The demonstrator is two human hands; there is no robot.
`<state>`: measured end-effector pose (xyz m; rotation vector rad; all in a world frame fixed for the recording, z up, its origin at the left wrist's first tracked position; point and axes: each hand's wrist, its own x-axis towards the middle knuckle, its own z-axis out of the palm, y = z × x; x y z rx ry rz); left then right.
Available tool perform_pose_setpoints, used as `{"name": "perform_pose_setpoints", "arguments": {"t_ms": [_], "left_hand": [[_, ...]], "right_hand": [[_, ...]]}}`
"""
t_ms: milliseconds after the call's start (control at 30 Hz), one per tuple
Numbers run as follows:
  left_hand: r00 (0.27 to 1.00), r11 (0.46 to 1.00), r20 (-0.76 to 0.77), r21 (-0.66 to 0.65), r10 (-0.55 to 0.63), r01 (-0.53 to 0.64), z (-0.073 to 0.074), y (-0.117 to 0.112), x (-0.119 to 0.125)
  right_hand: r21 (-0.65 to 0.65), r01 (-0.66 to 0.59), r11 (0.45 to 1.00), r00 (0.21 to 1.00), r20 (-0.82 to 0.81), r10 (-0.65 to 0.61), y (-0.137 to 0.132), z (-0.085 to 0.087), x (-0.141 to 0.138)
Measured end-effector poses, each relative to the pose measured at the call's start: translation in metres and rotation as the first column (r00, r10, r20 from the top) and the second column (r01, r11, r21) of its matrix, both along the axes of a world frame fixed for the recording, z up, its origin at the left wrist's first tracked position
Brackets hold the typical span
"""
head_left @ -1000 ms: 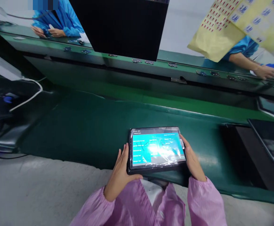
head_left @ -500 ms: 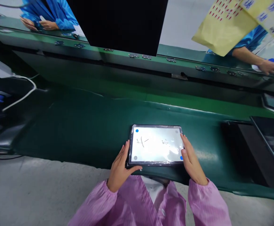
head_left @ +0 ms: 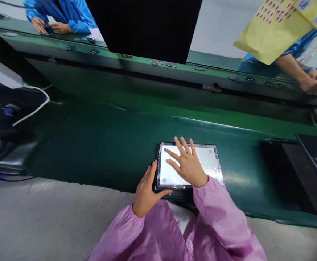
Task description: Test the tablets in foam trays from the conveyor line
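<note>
A tablet (head_left: pixel 210 167) lies on the dark green bench mat, its screen lit white with a blue dot, grey dots and dark strokes. My left hand (head_left: pixel 146 189) rests along its left edge, fingers stretched and thumb apart by the lower left corner. Over the screen, my right hand (head_left: pixel 189 166) is spread open. Its index fingertip is at the blue dot in the upper left corner; whether it touches the glass I cannot tell. Part of the strokes and the lower right of the screen are hidden by my right hand and sleeve.
Black trays or cases (head_left: pixel 291 174) stand on the right. A white cable (head_left: pixel 40 94) and dark equipment are on the left. Beyond the mat, small boards (head_left: pixel 199 68) line a green belt, below a black panel (head_left: pixel 147 29). People in blue sleeves work opposite.
My right hand has left the tablet's right edge and moved left over the screen, fingers spread. My left hand stays at the left edge. The view has shifted slightly.
</note>
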<state>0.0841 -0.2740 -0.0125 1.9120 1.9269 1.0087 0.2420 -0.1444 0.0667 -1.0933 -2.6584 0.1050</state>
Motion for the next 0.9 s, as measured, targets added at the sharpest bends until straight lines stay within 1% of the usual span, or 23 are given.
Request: {"name": "perform_pose_setpoints", "arguments": {"t_ms": [67,167,267,400,500,633,800,900], "left_hand": [[1.0,1.0,0.001,0.0,0.001,-0.001,0.001,0.0,0.0],[1.0,1.0,0.002,0.001,0.003,-0.003,0.002,0.0,0.0],[1.0,1.0,0.004,0.013,0.0,0.0,0.004,0.001,-0.001],[1.0,1.0,0.015,0.022,-0.012,0.012,0.004,0.001,-0.002],[0.999,1.0,0.036,0.005,-0.017,0.016,0.004,0.001,-0.002],[0.999,1.0,0.052,-0.029,-0.006,0.007,0.005,0.0,-0.002],[0.998,1.0,0.055,-0.014,-0.016,0.017,0.008,0.001,-0.002],[0.999,1.0,0.049,-0.017,-0.015,0.015,0.007,0.001,-0.002]], "right_hand": [[0.019,0.041,0.999,0.999,-0.004,-0.041,-0.006,-0.004,0.019],[0.054,0.099,0.994,0.995,-0.015,-0.098,-0.022,-0.007,0.06],[0.062,0.147,0.987,0.989,-0.019,-0.146,-0.04,-0.008,0.1],[0.044,0.21,0.977,0.977,-0.042,-0.208,-0.059,-0.01,0.135],[0.049,0.233,0.971,0.971,-0.059,-0.23,-0.068,-0.011,0.15],[0.06,0.269,0.961,0.962,-0.07,-0.265,-0.073,-0.014,0.163],[0.082,0.297,0.951,0.954,-0.061,-0.293,-0.077,-0.015,0.176],[0.075,0.298,0.952,0.954,-0.072,-0.292,-0.078,-0.014,0.179]]}}
